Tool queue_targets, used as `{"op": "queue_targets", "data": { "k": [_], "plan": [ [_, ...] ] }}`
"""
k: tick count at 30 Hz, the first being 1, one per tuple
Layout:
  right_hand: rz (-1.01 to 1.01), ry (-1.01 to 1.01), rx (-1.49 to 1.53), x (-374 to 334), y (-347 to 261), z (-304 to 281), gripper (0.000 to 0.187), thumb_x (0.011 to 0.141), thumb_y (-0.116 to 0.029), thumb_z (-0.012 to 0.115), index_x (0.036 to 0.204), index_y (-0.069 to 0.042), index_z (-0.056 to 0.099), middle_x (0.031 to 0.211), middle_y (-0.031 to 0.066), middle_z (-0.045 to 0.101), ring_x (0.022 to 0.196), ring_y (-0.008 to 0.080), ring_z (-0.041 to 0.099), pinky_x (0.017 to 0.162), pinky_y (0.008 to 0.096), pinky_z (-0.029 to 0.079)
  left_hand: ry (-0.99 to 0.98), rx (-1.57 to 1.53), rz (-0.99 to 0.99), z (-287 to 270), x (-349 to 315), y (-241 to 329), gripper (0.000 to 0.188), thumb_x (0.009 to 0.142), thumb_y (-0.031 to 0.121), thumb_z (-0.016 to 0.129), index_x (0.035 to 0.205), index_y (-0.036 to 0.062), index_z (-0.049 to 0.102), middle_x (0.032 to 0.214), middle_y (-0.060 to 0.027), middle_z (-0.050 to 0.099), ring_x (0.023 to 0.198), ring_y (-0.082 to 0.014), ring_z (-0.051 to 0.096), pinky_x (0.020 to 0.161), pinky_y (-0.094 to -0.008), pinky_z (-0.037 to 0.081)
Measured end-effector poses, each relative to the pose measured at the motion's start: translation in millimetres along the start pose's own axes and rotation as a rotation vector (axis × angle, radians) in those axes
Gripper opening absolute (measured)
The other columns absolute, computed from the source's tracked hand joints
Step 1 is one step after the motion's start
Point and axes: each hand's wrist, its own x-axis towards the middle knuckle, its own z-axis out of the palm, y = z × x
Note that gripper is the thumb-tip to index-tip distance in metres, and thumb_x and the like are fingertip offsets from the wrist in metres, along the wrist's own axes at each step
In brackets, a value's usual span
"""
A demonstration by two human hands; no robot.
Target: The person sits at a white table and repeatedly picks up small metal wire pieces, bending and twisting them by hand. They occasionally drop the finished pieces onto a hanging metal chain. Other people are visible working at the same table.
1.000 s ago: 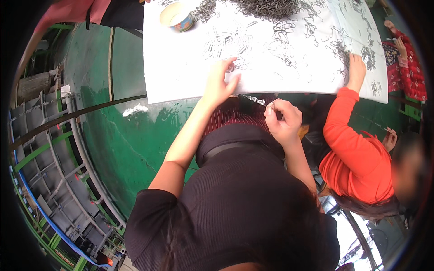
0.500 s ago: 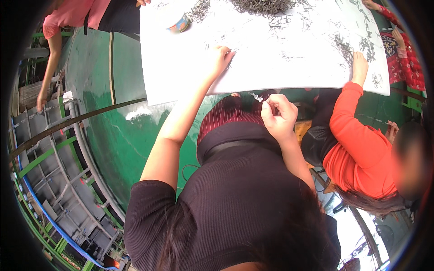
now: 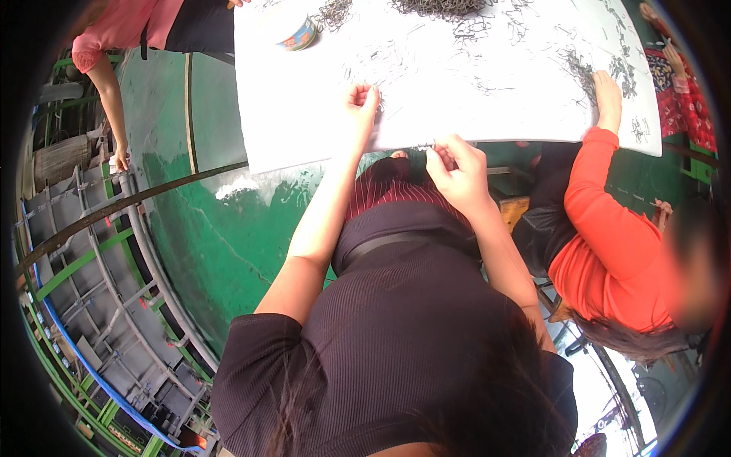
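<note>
My right hand (image 3: 461, 169) is closed in a pinch just off the near edge of the white tabletop (image 3: 297, 114). From its fingertips sticks out a short string of small shiny metal pieces (image 3: 423, 146), too small to make out further. My left hand (image 3: 361, 105) is over the tabletop, its thumb and fingers drawn together; whatever is between them is too small to see. Beyond it are scattered thin dark bent-wire pieces (image 3: 377, 68). A dense heap of the same dark wire pieces (image 3: 445, 6) lies at the far middle.
A round tub with a coloured side (image 3: 299, 36) stands at the far left of the tabletop. On my right, a co-worker in an orange sleeve (image 3: 601, 190) reaches into a wire pile (image 3: 577, 72). Another person in pink (image 3: 126, 30) stands at far left, near metal pipe framing (image 3: 99, 266).
My right hand has moved up and slightly left with the string of metal pieces, closer to the table edge. My left hand has shifted slightly left and nearer me, its fingers now more drawn in.
</note>
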Motion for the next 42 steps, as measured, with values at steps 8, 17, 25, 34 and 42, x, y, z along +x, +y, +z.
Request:
{"op": "queue_targets", "data": {
  "k": [8,17,25,34,42],
  "plan": [
    [0.02,-0.056,-0.054,-1.1,11.0,4.6,0.01,0.072,0.002,0.055,0.081,-0.001,0.051,0.062,0.0072,0.054,0.051,0.0111,0.053,0.047,0.022,0.043,-0.133,-0.187,-0.054,-3.4,-29.5,44.1,0.011,0.078,0.013,0.059,0.082,0.0029,0.056,0.072,-0.0014,0.057,0.064,-0.006,0.05,0.061,-0.0199,0.041],
    [-0.005,-0.044,0.012,2.9,7.3,8.3,0.01,0.072,0.003,0.054,0.081,0.0,0.051,0.062,0.005,0.054,0.052,0.0079,0.052,0.048,0.0212,0.042,-0.334,-0.219,-0.157,1.1,-68.8,92.8,0.011,0.077,0.014,0.06,0.084,0.0059,0.057,0.076,0.0009,0.058,0.068,-0.0053,0.051,0.064,-0.0196,0.041],
    [-0.004,-0.107,-0.043,5.3,5.6,8.1,0.008,0.072,0.003,0.053,0.079,0.0,0.051,0.061,0.004,0.052,0.051,0.0068,0.049,0.047,0.0207,0.041,-0.231,-0.043,-0.082,0.7,-73.7,94.1,0.01,0.074,0.015,0.063,0.08,0.0081,0.061,0.075,0.0038,0.056,0.069,-0.0055,0.044,0.064,-0.0207,0.038],
    [0.073,-0.062,0.101,9.6,9.0,22.3,0.004,0.075,0.004,0.053,0.079,0.001,0.053,0.059,-0.0024,0.051,0.05,0.001,0.043,0.043,0.0167,0.033,-0.23,-0.143,-0.104,-1.5,-71.9,95.4,0.01,0.072,0.014,0.064,0.08,0.0074,0.061,0.076,0.0029,0.057,0.074,-0.0064,0.045,0.068,-0.0217,0.037],
    [0.178,-0.005,0.295,26.2,39.1,19.3,0.011,0.077,-0.001,0.054,0.088,0.0,0.053,0.069,0.0001,0.053,0.057,0.0019,0.046,0.051,0.0162,0.038,-0.236,-0.257,0.037,-9.8,-67.2,95.7,0.007,0.076,0.009,0.06,0.082,0.0063,0.058,0.081,0.0003,0.057,0.08,-0.0082,0.049,0.076,-0.0245,0.039]
  ]
}}
